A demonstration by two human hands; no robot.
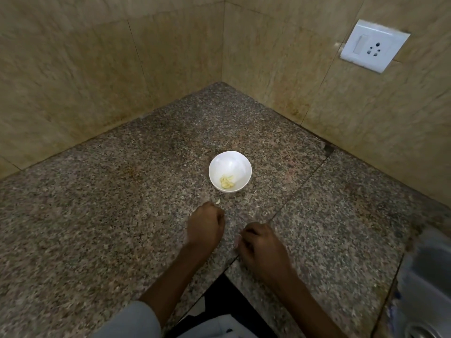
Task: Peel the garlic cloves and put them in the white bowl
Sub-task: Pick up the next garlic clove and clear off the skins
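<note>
The white bowl (230, 171) stands on the granite counter near the corner, with several peeled yellowish garlic cloves (227, 182) at its bottom. My left hand (206, 225) hovers just in front of the bowl with its fingers curled. One pale garlic clove (218, 201) sticks out past its fingertips, and it looks pinched there. To the right and nearer to me is my right hand (262, 247), also curled. A small whitish scrap (237, 240), which looks like garlic skin, shows at its thumb.
The speckled granite counter (122, 215) fills the corner between two beige tiled walls. A white switch and socket plate (374, 46) sits on the right wall. A steel sink (424, 289) lies at the lower right, and the counter's inner edge runs close below my hands.
</note>
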